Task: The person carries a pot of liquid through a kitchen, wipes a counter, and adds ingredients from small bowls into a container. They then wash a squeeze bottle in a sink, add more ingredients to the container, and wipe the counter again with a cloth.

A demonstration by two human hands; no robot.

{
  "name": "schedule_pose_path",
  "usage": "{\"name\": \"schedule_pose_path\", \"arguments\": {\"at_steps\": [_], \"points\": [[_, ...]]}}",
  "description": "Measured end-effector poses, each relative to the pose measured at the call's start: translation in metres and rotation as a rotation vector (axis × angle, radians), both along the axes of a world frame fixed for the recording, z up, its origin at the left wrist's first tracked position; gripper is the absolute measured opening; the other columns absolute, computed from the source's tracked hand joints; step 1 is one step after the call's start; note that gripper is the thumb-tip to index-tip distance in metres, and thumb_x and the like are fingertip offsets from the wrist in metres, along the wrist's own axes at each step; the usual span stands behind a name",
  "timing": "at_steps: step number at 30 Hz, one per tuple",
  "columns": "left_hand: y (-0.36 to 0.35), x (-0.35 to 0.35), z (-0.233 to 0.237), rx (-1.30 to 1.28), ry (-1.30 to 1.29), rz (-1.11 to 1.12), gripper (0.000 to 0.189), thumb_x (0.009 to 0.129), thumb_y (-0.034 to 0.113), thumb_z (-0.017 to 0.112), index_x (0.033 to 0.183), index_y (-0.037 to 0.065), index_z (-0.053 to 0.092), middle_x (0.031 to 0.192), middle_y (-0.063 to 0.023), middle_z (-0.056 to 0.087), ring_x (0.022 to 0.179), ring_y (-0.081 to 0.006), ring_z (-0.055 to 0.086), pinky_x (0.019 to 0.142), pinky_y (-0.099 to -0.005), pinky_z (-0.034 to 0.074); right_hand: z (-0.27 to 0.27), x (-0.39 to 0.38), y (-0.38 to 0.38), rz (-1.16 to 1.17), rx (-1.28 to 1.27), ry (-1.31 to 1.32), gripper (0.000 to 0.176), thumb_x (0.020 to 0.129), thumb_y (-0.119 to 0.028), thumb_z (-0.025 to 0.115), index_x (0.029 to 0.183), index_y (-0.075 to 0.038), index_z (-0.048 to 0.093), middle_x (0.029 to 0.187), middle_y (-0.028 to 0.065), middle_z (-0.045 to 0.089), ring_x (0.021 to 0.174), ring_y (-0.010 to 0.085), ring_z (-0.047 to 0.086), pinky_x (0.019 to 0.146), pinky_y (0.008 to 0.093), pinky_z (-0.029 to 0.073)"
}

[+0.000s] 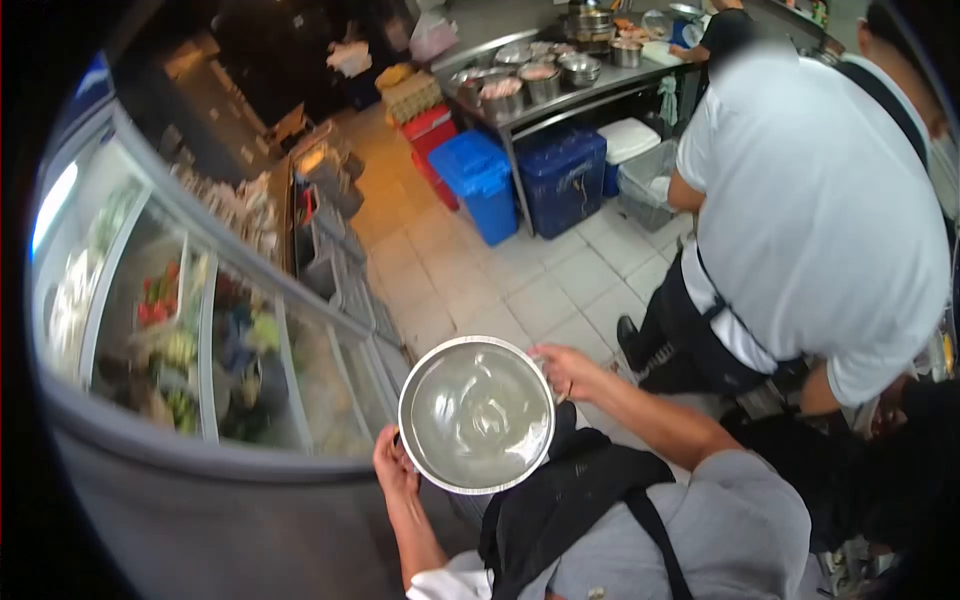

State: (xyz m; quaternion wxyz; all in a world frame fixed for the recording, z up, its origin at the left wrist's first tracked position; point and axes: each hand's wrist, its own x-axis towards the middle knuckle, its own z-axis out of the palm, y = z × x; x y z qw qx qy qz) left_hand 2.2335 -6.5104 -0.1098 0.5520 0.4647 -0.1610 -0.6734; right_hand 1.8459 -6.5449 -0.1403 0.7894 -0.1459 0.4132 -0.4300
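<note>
A round metal pot (408,455) is held level in front of my dark apron, with a pale, clear liquid (478,410) in it that reflects the light. My left hand (393,462) grips the pot's left side, fingers curled at the rim where a handle seems to be. On the far right side, my right hand (563,371) is closed around the opposite handle. Both handles are mostly hidden by my fingers.
A glass-fronted fridge (250,455) with vegetables stands close on the left. At right, a person in a white shirt (820,220) bends over. Ahead are a blue bin (473,180), a dark blue cooler box (563,180) and a steel table (510,122) with several pots.
</note>
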Motion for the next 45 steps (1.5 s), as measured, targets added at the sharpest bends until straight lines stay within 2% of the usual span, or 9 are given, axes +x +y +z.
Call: {"name": "schedule_pose_path", "arguments": {"at_steps": [7, 17, 23, 29, 32, 38, 40, 42, 45], "points": [[-0.198, -0.045, 0.003, 0.005, -0.020, -0.024, 0.016, 0.092, 0.025, 0.060, 0.088, 0.010, 0.058, 0.055, 0.0051, 0.044, 0.037, -0.0052, 0.035, 0.029, -0.0196, 0.026, 0.017, -0.040, -0.166, -0.074, 0.013, -0.004, 0.029, 0.105, -0.032, 0.047, 0.119, -0.011, 0.061, 0.058, -0.0091, 0.031, 0.044, 0.0037, 0.024, 0.038, 0.0222, 0.019], [-0.485, -0.128, -0.017, 0.037, -0.007, -0.331, 0.010, 0.089, 0.021, 0.063, 0.096, 0.015, 0.060, 0.057, 0.0069, 0.041, 0.039, -0.0033, 0.032, 0.031, -0.0189, 0.025, -0.001, -0.111, -0.319, -0.365, 0.061, -0.008, 0.027, 0.104, -0.030, 0.045, 0.119, -0.013, 0.060, 0.059, -0.0100, 0.029, 0.045, 0.0040, 0.026, 0.039, 0.0215, 0.020], [-0.631, -0.255, -0.005, 0.035, -0.098, -0.562, 0.011, 0.088, 0.021, 0.065, 0.097, 0.015, 0.061, 0.057, 0.0068, 0.040, 0.039, -0.0036, 0.033, 0.031, -0.0179, 0.025, 0.006, -0.185, -0.375, -0.651, 0.041, -0.041, 0.024, 0.105, -0.030, 0.044, 0.117, -0.013, 0.056, 0.057, -0.0100, 0.031, 0.044, 0.0040, 0.025, 0.037, 0.0213, 0.020], [-0.735, -0.383, -0.019, 0.019, -0.111, -0.794, 0.010, 0.090, 0.021, 0.064, 0.097, 0.014, 0.062, 0.057, 0.0062, 0.044, 0.038, -0.0033, 0.035, 0.030, -0.0173, 0.026, -0.028, -0.272, -0.430, -0.848, 0.032, -0.051, 0.029, 0.103, -0.029, 0.044, 0.120, -0.014, 0.062, 0.059, -0.0094, 0.029, 0.046, 0.0046, 0.022, 0.039, 0.0232, 0.017], [-0.786, -0.457, -0.030, -0.031, -0.006, -0.881, 0.010, 0.091, 0.021, 0.062, 0.096, 0.013, 0.063, 0.056, 0.0055, 0.044, 0.037, -0.0036, 0.034, 0.029, -0.0171, 0.026, -0.001, -0.329, -0.451, -0.910, 0.048, -0.045, 0.030, 0.103, -0.030, 0.044, 0.121, -0.014, 0.063, 0.059, -0.0095, 0.027, 0.046, 0.0050, 0.021, 0.040, 0.0243, 0.015], [-0.851, -0.604, -0.019, -0.011, 0.007, -1.047, 0.014, 0.092, 0.021, 0.063, 0.098, 0.009, 0.065, 0.061, 0.0044, 0.050, 0.041, -0.0027, 0.037, 0.031, -0.0158, 0.026, 0.008, -0.420, -0.480, -1.092, 0.067, -0.045, 0.028, 0.103, -0.029, 0.045, 0.119, -0.013, 0.062, 0.059, -0.0098, 0.028, 0.046, 0.0037, 0.021, 0.039, 0.0225, 0.017], [-0.861, -0.662, -0.003, 0.013, -0.005, -1.061, 0.015, 0.093, 0.019, 0.063, 0.103, 0.009, 0.063, 0.058, 0.0054, 0.043, 0.040, -0.0025, 0.031, 0.031, -0.0171, 0.023, 0.006, -0.455, -0.486, -1.140, 0.048, -0.036, 0.027, 0.104, -0.028, 0.044, 0.119, -0.013, 0.060, 0.059, -0.0095, 0.028, 0.045, 0.0033, 0.021, 0.038, 0.0218, 0.016], [-0.881, -0.713, -0.002, -0.055, -0.061, -1.136, 0.019, 0.092, 0.022, 0.063, 0.104, 0.008, 0.064, 0.066, 0.0055, 0.051, 0.042, -0.0017, 0.033, 0.032, -0.0174, 0.022, 0.002, -0.491, -0.499, -1.203, 0.016, -0.037, 0.026, 0.105, -0.026, 0.044, 0.120, -0.011, 0.059, 0.059, -0.0092, 0.029, 0.044, 0.0028, 0.021, 0.037, 0.0209, 0.015], [-0.906, -0.796, -0.004, -0.059, -0.070, -1.213, 0.017, 0.093, 0.022, 0.062, 0.102, 0.008, 0.063, 0.059, 0.0064, 0.042, 0.040, -0.0026, 0.031, 0.032, -0.0167, 0.024, 0.011, -0.537, -0.506, -1.295, 0.013, -0.070, 0.026, 0.106, -0.026, 0.043, 0.119, -0.010, 0.059, 0.058, -0.0093, 0.030, 0.043, 0.0027, 0.021, 0.036, 0.0207, 0.016]]}}
